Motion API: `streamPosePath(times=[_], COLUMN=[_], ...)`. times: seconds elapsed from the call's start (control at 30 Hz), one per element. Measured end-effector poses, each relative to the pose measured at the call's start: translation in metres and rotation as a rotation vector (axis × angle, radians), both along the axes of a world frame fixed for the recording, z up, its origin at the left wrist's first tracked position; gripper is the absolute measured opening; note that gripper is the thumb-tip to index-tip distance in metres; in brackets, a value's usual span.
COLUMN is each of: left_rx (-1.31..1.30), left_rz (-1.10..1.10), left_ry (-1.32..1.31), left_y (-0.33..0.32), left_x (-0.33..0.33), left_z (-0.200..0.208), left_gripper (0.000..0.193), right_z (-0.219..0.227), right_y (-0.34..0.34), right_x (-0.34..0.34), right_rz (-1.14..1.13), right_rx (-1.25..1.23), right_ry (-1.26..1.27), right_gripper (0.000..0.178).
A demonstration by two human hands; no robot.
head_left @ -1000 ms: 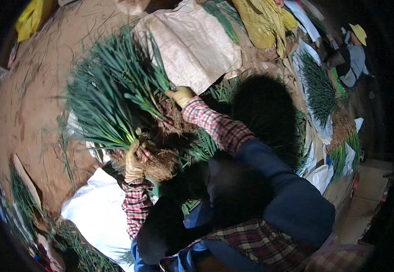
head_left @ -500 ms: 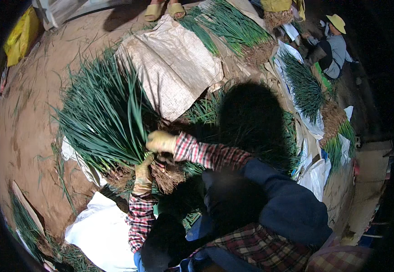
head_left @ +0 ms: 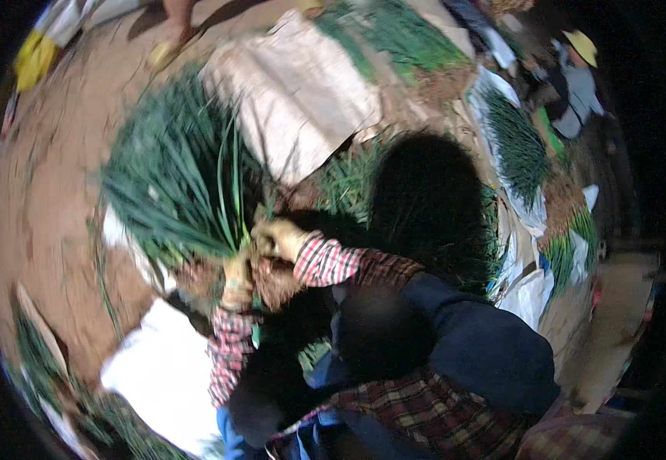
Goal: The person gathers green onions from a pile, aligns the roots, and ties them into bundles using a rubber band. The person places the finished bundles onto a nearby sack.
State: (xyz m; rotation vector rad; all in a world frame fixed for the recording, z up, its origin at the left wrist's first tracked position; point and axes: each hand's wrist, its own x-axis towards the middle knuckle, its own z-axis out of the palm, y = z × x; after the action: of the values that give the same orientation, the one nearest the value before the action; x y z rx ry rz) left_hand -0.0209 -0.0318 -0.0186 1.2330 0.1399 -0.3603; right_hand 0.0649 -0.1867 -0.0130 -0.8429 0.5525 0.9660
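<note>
Both my hands wear pale yellow work gloves and meet at the base of a bunch of green onions (head_left: 233,192). My left hand (head_left: 239,272) is closed around the stems just above the roots. Beside it my right hand (head_left: 281,238) has its fingers curled in against the same stems; blur hides the fingertips. Below the gloves hang the bunch's brown roots (head_left: 275,284). Long green leaves fan out up and left, merging with a larger pile of green onions (head_left: 160,169) lying on the ground.
A tan woven sack (head_left: 291,92) lies beyond the pile, a white sheet (head_left: 160,376) at lower left. More green onions (head_left: 410,38) lie at the back, others (head_left: 513,138) at right. Someone's leg (head_left: 178,23) stands at the far left; a person in a yellow hat (head_left: 574,84) sits far right.
My right hand has shifted slightly, its fingers curling in more at the stems. The person in sandals at the back has stepped to the left. The whole view is more blurred.
</note>
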Motion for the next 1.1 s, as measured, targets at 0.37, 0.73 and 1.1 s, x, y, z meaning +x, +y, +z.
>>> streamPosePath(times=[0.37, 0.73, 1.1], left_rx=[-0.839, -0.609, 1.118], left_rz=[0.451, 1.004, 0.899], left_ry=[-0.080, -0.021, 0.460], left_y=[0.075, 0.113, -0.004], left_x=[-0.053, -0.264, -0.521], left_z=[0.072, 0.087, -0.064], left_gripper=[0.036, 0.040, 0.036], right_z=[0.041, 0.058, 0.122], right_y=[-0.177, -0.143, -0.353], right_x=[-0.003, -0.066, -0.066], right_rz=[1.171, 1.575, 1.897], right_rx=[-1.216, -1.198, -1.123], right_ry=[-1.220, -1.305, -0.752], right_gripper=[0.045, 0.035, 0.035])
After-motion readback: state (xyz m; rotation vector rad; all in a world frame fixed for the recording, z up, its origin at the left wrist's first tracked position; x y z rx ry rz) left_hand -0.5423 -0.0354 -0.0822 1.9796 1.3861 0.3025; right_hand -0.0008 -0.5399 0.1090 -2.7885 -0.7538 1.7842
